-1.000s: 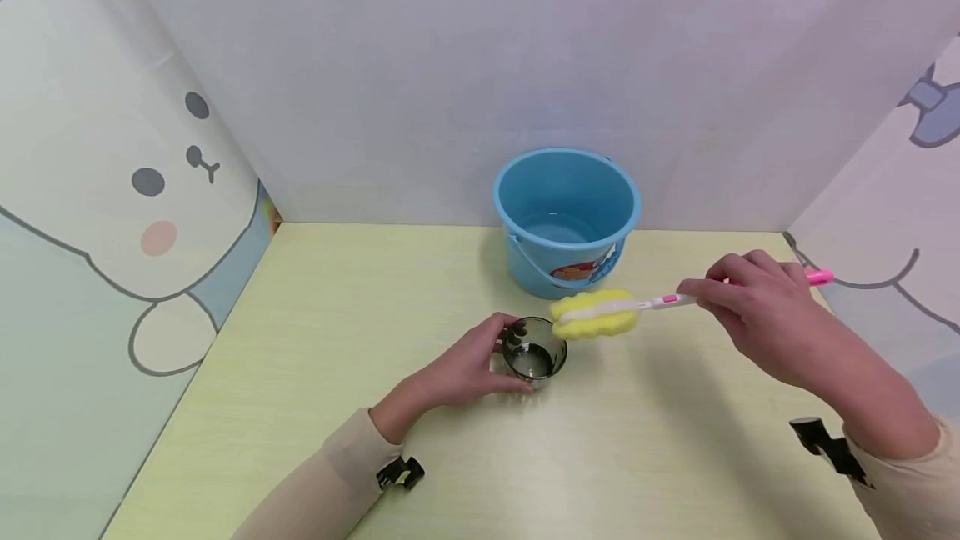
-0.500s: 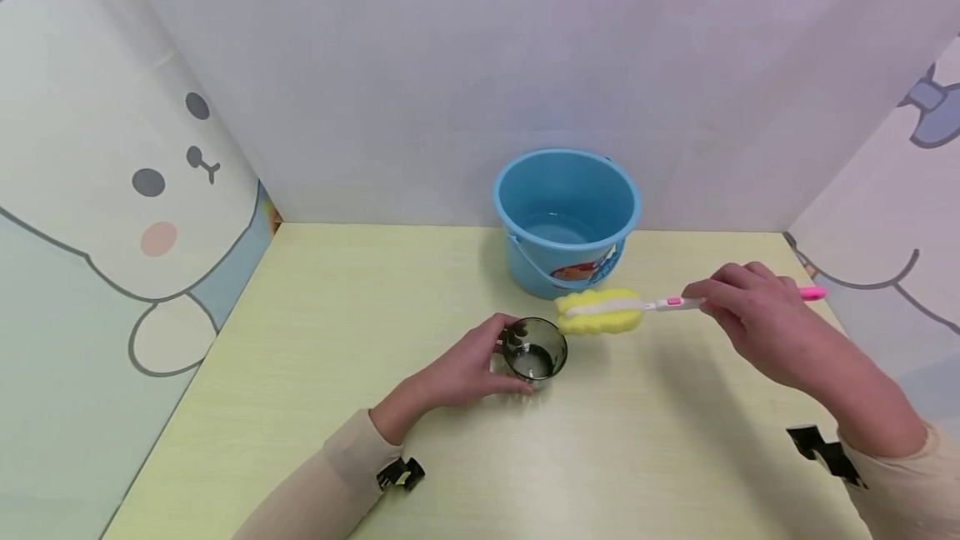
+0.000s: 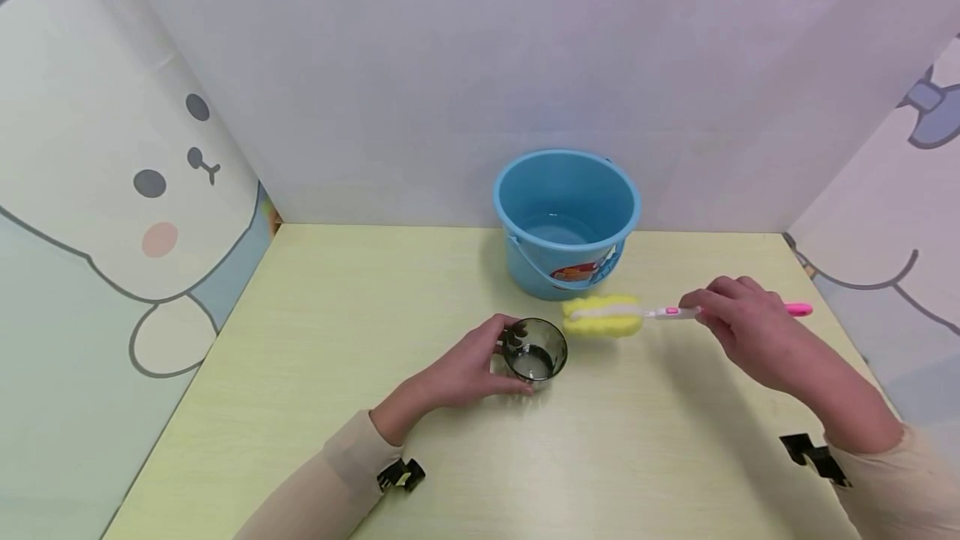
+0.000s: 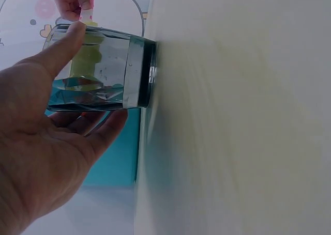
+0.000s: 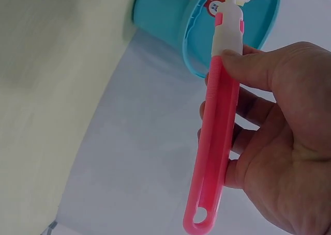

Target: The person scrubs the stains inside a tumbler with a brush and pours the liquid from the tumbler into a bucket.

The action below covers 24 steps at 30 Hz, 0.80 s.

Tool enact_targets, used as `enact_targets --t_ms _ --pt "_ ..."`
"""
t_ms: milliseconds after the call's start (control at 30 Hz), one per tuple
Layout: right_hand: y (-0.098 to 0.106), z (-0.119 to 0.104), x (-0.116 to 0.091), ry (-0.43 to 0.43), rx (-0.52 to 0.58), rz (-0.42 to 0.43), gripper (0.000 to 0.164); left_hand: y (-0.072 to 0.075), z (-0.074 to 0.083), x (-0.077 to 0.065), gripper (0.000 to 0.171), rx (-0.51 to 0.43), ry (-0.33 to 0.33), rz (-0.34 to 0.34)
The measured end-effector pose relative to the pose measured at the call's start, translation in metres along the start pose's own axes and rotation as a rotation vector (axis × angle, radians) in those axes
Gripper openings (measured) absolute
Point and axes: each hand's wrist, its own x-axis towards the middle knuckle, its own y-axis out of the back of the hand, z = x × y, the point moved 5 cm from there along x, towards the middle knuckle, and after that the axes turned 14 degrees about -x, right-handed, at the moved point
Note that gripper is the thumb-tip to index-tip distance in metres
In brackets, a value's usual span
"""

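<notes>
A dark tinted glass cup (image 3: 534,361) stands upright on the table, its mouth facing up. My left hand (image 3: 472,365) grips it from the left, thumb on the near side and fingers round the far side; the left wrist view shows the glass (image 4: 111,69) with its base on the tabletop. My right hand (image 3: 750,332) holds a sponge bottle brush by its pink and white handle (image 5: 212,142), thumb against the upper part. The brush's yellow sponge head (image 3: 602,317) hovers level, just right of the glass rim and apart from it.
Behind the glass, near the back wall, stands a light blue bucket (image 3: 566,261) with its handle hanging down in front. The pale wooden table (image 3: 360,298) is bounded by a plain wall behind and cartoon-printed panels at both sides.
My right hand has lowered slightly and shifted left, while the sponge head has moved a little right, away from the glass rim. The left hand and glass have stayed in place.
</notes>
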Motion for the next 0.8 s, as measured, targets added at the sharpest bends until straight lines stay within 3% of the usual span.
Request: enact_targets --t_ms 800 --pt "-0.04 0.001 -0.008 -0.031 0.033 -0.133 0.041 -0.001 0.0 0.0 0.083 -0.012 0.008 -0.001"
